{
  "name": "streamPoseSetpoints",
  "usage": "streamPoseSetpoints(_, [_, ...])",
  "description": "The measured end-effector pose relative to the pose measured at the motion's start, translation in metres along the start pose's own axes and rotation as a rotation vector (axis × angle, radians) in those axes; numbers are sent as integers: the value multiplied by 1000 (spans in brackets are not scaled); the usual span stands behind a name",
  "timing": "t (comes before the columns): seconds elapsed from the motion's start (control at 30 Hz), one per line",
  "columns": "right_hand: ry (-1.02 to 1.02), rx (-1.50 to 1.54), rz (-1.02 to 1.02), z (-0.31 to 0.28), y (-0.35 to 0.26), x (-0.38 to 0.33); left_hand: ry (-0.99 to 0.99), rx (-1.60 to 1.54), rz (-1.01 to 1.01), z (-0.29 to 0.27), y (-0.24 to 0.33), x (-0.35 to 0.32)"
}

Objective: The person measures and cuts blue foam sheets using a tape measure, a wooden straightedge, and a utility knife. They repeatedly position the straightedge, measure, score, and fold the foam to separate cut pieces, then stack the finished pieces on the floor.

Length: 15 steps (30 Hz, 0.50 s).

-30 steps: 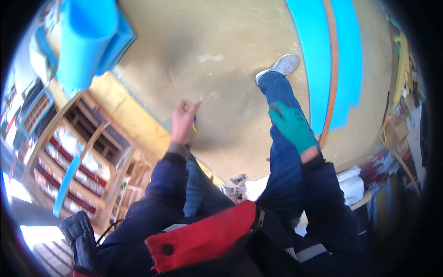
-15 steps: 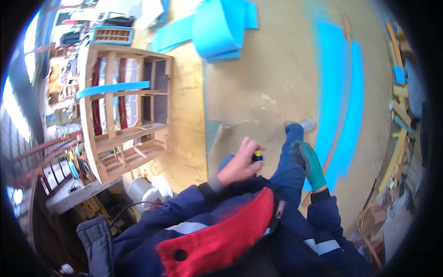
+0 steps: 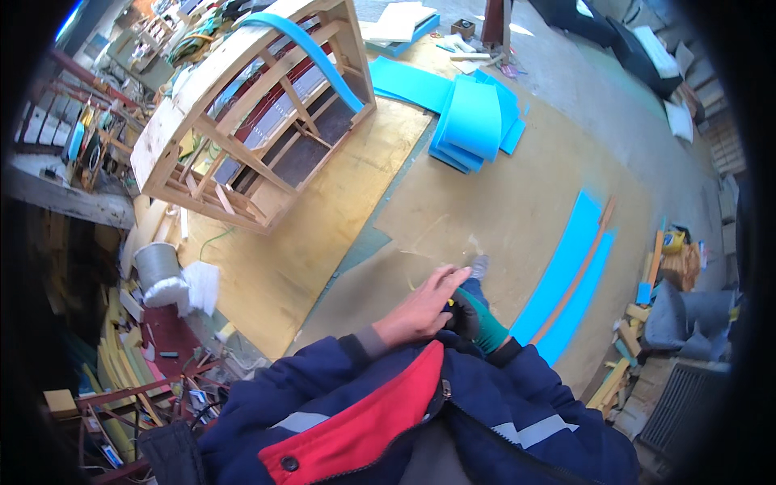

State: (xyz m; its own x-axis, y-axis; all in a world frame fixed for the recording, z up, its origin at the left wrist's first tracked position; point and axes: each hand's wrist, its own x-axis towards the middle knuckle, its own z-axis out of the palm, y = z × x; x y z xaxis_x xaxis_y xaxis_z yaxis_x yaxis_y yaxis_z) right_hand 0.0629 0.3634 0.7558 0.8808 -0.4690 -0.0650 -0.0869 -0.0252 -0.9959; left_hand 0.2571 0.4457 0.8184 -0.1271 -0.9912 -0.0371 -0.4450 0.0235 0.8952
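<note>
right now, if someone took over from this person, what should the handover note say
Left hand: bare, fingers stretched out, lying over the right hand.
Right hand: in a green and black glove, mostly covered by the left; a small yellow bit shows between them, what it is cannot be told.
Around: blue foam strips on the floor to the right, a stack of blue foam ahead, a wooden frame to the left.
Done or left: cannot be told.

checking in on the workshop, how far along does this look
Done: a wooden frame stands built, one blue strip draped over it. In hand: the bare left hand meets the gloved right hand; what they hold is hidden. Left: blue foam sheets lie stacked on the floor, more strips beside.
</note>
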Motion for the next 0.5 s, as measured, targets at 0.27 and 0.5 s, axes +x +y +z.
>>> streamPoseSetpoints(0.27, [-41,1147,624,26,36,91,302,-19,-101,-64,-50,-44])
streamPoseSetpoints(0.5, [-25,1580,833,-54,104,192,348,14,-643,-113,-193,-75])
